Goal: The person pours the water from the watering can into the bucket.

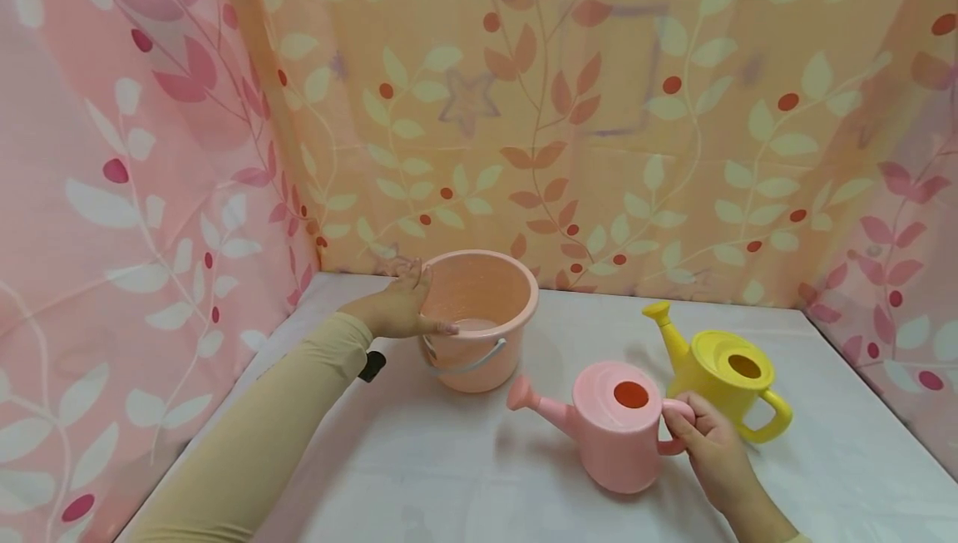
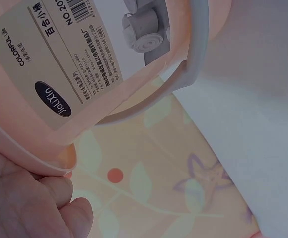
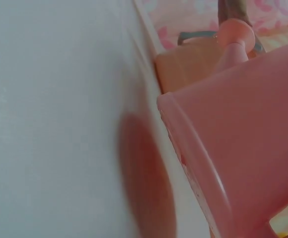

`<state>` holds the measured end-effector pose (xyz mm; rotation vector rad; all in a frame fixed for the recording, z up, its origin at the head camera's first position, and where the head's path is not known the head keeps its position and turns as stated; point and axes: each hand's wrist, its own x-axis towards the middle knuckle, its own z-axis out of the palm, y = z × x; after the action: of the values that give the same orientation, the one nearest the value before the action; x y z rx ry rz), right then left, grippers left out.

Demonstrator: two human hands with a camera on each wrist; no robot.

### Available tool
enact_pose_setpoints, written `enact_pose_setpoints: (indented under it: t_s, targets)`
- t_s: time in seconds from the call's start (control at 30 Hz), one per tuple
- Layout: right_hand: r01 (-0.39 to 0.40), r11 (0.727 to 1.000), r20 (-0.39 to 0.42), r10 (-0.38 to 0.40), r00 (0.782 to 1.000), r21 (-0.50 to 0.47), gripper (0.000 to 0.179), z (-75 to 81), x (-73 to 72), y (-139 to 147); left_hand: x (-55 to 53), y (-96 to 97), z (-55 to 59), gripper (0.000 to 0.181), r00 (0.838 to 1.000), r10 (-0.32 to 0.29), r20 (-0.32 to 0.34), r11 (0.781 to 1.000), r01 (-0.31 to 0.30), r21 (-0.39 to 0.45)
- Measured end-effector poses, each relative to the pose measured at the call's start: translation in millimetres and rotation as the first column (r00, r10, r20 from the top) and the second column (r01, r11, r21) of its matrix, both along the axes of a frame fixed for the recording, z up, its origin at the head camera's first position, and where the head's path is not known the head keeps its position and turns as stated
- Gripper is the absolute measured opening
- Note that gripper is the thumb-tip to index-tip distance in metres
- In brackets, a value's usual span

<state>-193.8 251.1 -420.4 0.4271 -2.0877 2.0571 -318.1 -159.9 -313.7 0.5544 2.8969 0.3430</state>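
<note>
My left hand (image 1: 400, 302) holds the rim of a peach plastic bucket (image 1: 479, 364) at its left side, thumb along the front rim. The bucket stands upright, its grey handle (image 1: 471, 360) hanging down in front. In the left wrist view, fingers (image 2: 59, 191) bend at the rim beside a printed label (image 2: 79, 54). My right hand (image 1: 714, 451) grips the handle of a pink watering can (image 1: 617, 451), spout toward the bucket. The right wrist view shows the can's base (image 3: 198, 168) raised off the table, above its shadow.
A yellow watering can (image 1: 711, 377) stands behind and right of the pink one, spout to the left. A white cloth (image 1: 419, 476) covers the table. Patterned curtains (image 1: 464, 111) close off the back and both sides.
</note>
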Motion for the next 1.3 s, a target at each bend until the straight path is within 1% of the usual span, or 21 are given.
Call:
enact_pose_setpoints:
  t_s: [0.17,0.37,0.43,0.5,0.57,0.63,0.7,0.77,0.83,0.9,1.0,1.17,1.23,1.3]
  targets:
    - [-0.015,1.000,0.008,0.015,1.000,0.011,0.014,-3.9,1.1,-2.6,0.5,0.1,-0.1,0.126,1.000,-0.005,-0.010,1.000,0.005,0.008]
    - [-0.001,0.998,0.064,-0.003,0.998,0.068,0.017,-5.9,1.3,-3.1,1.3,0.9,0.8,0.125,1.000,-0.006,-0.008,1.000,0.006,0.009]
    - [-0.012,0.996,0.076,0.005,0.997,0.084,0.019,-5.8,0.9,-2.6,1.0,0.8,0.6,0.125,1.000,-0.006,-0.007,1.000,0.006,0.004]
    - [-0.049,0.995,0.079,0.042,0.996,0.088,0.021,-5.6,0.6,-1.6,0.4,0.5,0.4,0.125,1.000,-0.005,-0.008,1.000,0.005,0.002]
    - [-0.113,0.989,0.072,0.106,0.992,0.094,0.023,-5.4,0.1,0.1,0.1,0.1,0.3,0.125,1.000,-0.004,-0.006,1.000,0.004,0.005]
    - [-0.191,0.977,0.070,0.185,0.980,0.098,0.025,-5.2,-0.2,2.6,0.0,-0.1,0.2,0.126,1.000,-0.003,-0.005,1.000,0.003,0.009]
    - [-0.275,0.957,0.079,0.269,0.960,0.095,0.027,-4.7,-0.4,4.5,-0.2,-0.3,0.1,0.126,1.000,-0.006,-0.006,1.000,0.006,0.013]
    - [-0.342,0.935,0.108,0.332,0.937,0.092,0.028,-4.0,-0.6,6.2,-0.1,-0.2,-0.3,0.127,1.000,-0.012,-0.008,1.000,0.012,0.017]
    - [-0.391,0.915,0.138,0.377,0.916,0.094,0.029,-3.3,-1.1,7.6,-0.2,-0.1,-0.5,0.128,1.000,-0.009,-0.004,1.000,0.009,0.016]
    - [-0.422,0.902,0.172,0.403,0.899,0.093,0.030,-2.6,-1.4,8.9,-0.2,0.0,-0.5,0.128,1.000,-0.005,-0.001,1.000,0.005,0.011]
    - [-0.468,0.880,0.183,0.447,0.875,0.087,0.030,-1.8,-2.4,11.3,0.2,0.1,0.4,0.128,1.000,0.000,0.003,1.000,0.000,0.004]
    - [-0.532,0.843,0.150,0.518,0.842,0.073,0.028,-0.1,-3.5,14.1,0.5,0.3,1.0,0.127,1.000,0.002,0.011,1.000,-0.002,0.000]
    - [-0.536,0.841,0.152,0.521,0.840,0.078,0.028,0.5,-3.9,14.8,0.3,0.4,0.9,0.127,1.000,-0.001,0.012,1.000,0.001,0.000]
    - [-0.529,0.844,0.164,0.511,0.844,0.091,0.029,0.8,-4.1,15.3,0.1,0.6,0.9,0.126,1.000,-0.004,0.009,1.000,0.004,-0.001]
